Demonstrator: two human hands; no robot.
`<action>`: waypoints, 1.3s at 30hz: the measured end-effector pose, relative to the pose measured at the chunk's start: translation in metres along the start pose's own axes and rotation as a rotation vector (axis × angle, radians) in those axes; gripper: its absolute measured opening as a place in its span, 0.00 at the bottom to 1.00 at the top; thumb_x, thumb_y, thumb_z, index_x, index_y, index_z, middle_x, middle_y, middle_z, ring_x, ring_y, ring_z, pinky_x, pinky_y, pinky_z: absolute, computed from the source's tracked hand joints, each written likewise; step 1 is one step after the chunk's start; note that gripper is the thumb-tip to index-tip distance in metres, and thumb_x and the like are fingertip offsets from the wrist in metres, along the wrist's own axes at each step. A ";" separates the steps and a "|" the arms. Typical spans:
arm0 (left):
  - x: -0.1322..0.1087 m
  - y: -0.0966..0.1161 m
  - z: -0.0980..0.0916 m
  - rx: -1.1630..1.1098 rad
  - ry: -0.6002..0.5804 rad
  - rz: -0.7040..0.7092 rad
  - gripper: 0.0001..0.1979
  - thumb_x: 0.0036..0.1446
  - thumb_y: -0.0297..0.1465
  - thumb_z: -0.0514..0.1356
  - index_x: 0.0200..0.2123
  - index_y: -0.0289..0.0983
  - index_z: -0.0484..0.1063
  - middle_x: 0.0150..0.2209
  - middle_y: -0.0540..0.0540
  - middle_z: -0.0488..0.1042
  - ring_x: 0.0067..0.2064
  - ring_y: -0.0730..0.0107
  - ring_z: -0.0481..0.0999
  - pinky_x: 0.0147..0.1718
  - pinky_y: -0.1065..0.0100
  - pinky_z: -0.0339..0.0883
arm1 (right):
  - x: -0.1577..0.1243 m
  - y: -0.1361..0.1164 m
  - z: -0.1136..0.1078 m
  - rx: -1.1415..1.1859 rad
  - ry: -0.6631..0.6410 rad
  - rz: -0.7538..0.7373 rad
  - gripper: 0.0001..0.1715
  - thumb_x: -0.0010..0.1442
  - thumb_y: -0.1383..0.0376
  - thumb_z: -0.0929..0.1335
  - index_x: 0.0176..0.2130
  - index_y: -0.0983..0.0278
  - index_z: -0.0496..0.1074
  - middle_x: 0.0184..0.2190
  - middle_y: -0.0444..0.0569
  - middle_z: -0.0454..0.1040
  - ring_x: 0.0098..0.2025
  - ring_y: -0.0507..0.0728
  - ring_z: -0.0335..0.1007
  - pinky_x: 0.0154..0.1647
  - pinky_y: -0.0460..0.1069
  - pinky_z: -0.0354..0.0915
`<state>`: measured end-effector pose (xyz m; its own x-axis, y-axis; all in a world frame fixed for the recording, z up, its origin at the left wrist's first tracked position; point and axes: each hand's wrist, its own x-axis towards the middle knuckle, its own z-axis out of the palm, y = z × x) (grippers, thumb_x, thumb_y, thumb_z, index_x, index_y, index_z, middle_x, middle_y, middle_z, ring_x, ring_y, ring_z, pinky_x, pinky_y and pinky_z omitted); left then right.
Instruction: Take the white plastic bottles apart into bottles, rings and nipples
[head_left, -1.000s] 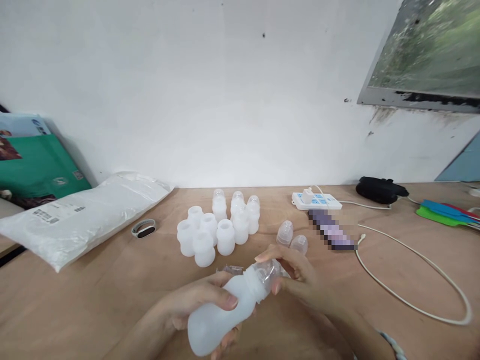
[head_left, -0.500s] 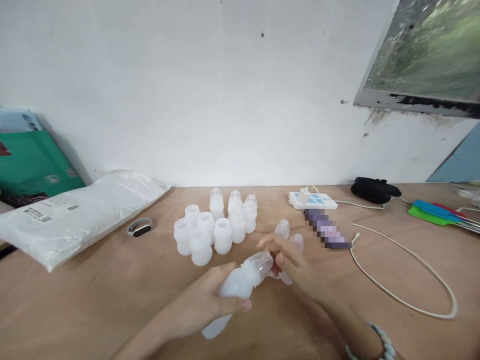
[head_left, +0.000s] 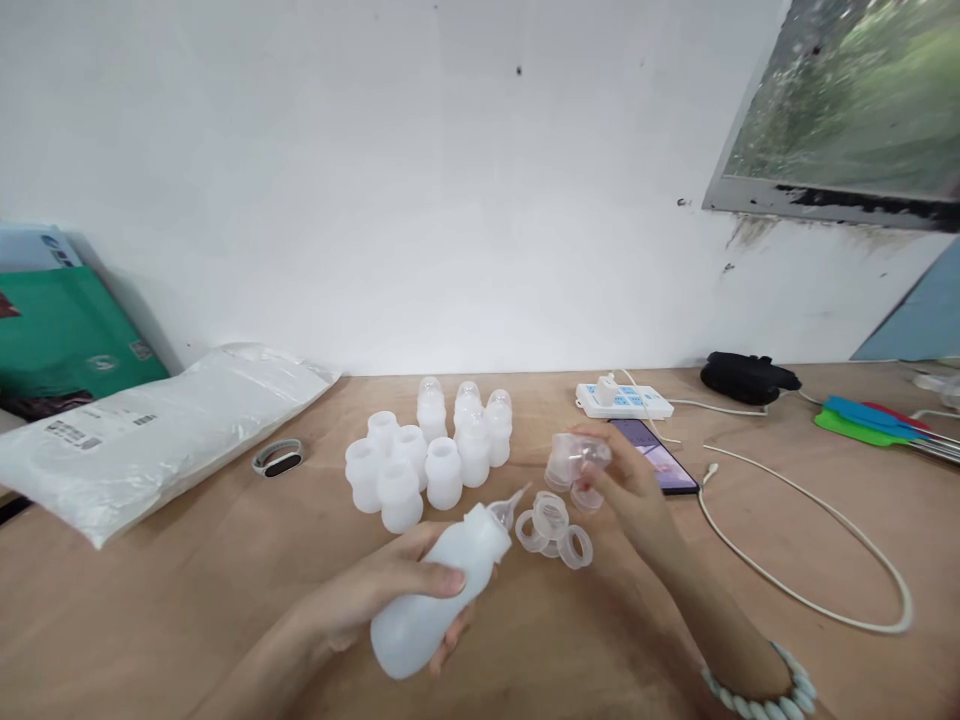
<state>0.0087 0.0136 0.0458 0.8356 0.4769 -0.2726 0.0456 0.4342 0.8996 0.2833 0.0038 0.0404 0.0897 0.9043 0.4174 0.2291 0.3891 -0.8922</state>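
Note:
My left hand (head_left: 412,580) is wrapped round a white squeeze bottle (head_left: 431,610), which is tilted up to the right. A thin clear nozzle (head_left: 508,508) sticks out of the bottle's neck. My right hand (head_left: 619,480) pinches a clear dome cap (head_left: 595,452) right above other clear caps (head_left: 559,465) on the table. Between the hands lies a small pile of clear rings (head_left: 551,520). Behind them stand several small white open-necked bottles (head_left: 400,495), and several like them with clear domed tops (head_left: 474,445).
A smartphone (head_left: 660,460) and a white power strip (head_left: 624,402) lie beyond my right hand. A white cable (head_left: 832,530) loops at right, near colourful spatulas (head_left: 874,422) and a black case (head_left: 750,378). At left are a fitness band (head_left: 279,458) and a white plastic parcel (head_left: 165,410).
The clear dome cap has come off the bottle's tip, baring the nozzle. My right hand has carried it right to the other caps. The bottle has shifted slightly down and left.

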 end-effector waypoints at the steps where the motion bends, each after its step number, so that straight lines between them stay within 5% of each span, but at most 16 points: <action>1: 0.001 0.000 0.000 0.000 0.045 0.029 0.24 0.49 0.45 0.68 0.41 0.36 0.67 0.25 0.50 0.73 0.22 0.73 0.70 0.22 0.71 0.64 | 0.004 0.001 -0.005 -0.114 0.105 -0.008 0.20 0.58 0.52 0.70 0.46 0.60 0.70 0.38 0.47 0.73 0.35 0.56 0.69 0.36 0.50 0.65; 5: 0.003 0.001 0.001 0.010 0.201 0.145 0.22 0.52 0.45 0.67 0.39 0.35 0.66 0.27 0.49 0.74 0.26 0.71 0.72 0.28 0.69 0.65 | 0.014 0.005 -0.019 -0.629 0.295 0.007 0.16 0.52 0.53 0.71 0.35 0.62 0.71 0.26 0.43 0.67 0.28 0.55 0.62 0.30 0.50 0.58; 11: 0.004 0.000 0.000 0.023 0.253 0.161 0.19 0.55 0.44 0.65 0.39 0.37 0.65 0.29 0.49 0.74 0.29 0.68 0.73 0.31 0.67 0.65 | 0.014 0.018 -0.021 -1.055 0.073 0.211 0.13 0.54 0.58 0.70 0.36 0.64 0.72 0.31 0.49 0.72 0.32 0.60 0.67 0.29 0.50 0.53; 17: 0.010 -0.004 0.005 0.184 0.281 0.174 0.23 0.51 0.44 0.67 0.46 0.37 0.69 0.29 0.51 0.73 0.30 0.66 0.72 0.32 0.65 0.67 | 0.010 0.010 -0.012 -0.654 0.184 0.009 0.23 0.60 0.50 0.66 0.45 0.65 0.73 0.26 0.44 0.67 0.29 0.57 0.65 0.31 0.50 0.58; 23: 0.012 -0.014 0.029 0.782 0.628 0.197 0.19 0.51 0.38 0.64 0.46 0.40 0.71 0.41 0.46 0.78 0.42 0.55 0.75 0.38 0.62 0.65 | -0.016 0.001 0.034 0.007 -0.396 0.080 0.26 0.59 0.46 0.67 0.47 0.63 0.72 0.25 0.42 0.68 0.28 0.53 0.65 0.29 0.48 0.60; 27: 0.011 -0.019 0.041 1.019 0.610 0.149 0.15 0.54 0.37 0.62 0.45 0.42 0.71 0.38 0.46 0.78 0.38 0.53 0.76 0.35 0.62 0.62 | -0.033 0.000 0.055 0.017 -0.326 0.195 0.23 0.52 0.47 0.72 0.36 0.62 0.71 0.25 0.41 0.65 0.27 0.51 0.61 0.26 0.46 0.57; 31: 0.007 -0.015 0.044 0.957 0.569 0.131 0.15 0.51 0.40 0.66 0.41 0.41 0.73 0.39 0.44 0.77 0.41 0.50 0.74 0.37 0.61 0.62 | -0.036 -0.002 0.056 0.050 -0.342 0.235 0.20 0.53 0.49 0.72 0.33 0.62 0.69 0.24 0.39 0.60 0.25 0.50 0.55 0.25 0.45 0.54; 34: 0.002 -0.007 0.041 0.670 0.481 0.060 0.17 0.48 0.40 0.67 0.40 0.40 0.72 0.37 0.46 0.74 0.39 0.55 0.73 0.35 0.62 0.65 | -0.032 -0.006 0.048 0.088 -0.445 0.161 0.22 0.54 0.47 0.71 0.37 0.61 0.71 0.28 0.42 0.65 0.29 0.51 0.58 0.28 0.47 0.57; 37: -0.003 -0.001 0.036 0.288 0.286 -0.066 0.24 0.46 0.42 0.66 0.45 0.39 0.68 0.30 0.51 0.70 0.29 0.66 0.71 0.28 0.66 0.66 | -0.026 -0.010 0.038 0.134 -0.574 0.028 0.25 0.56 0.48 0.72 0.48 0.58 0.71 0.41 0.47 0.71 0.41 0.56 0.65 0.41 0.50 0.63; 39: -0.004 0.000 0.032 0.196 0.270 -0.089 0.27 0.46 0.42 0.67 0.47 0.39 0.65 0.29 0.53 0.70 0.26 0.69 0.70 0.26 0.68 0.66 | -0.023 -0.011 0.033 0.185 -0.617 -0.015 0.34 0.55 0.49 0.73 0.56 0.54 0.65 0.50 0.49 0.69 0.50 0.59 0.65 0.49 0.53 0.62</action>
<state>0.0230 -0.0133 0.0578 0.6501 0.6397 -0.4101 0.2383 0.3408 0.9094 0.2462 -0.0154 0.0352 -0.4992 0.8118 0.3030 0.0502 0.3762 -0.9252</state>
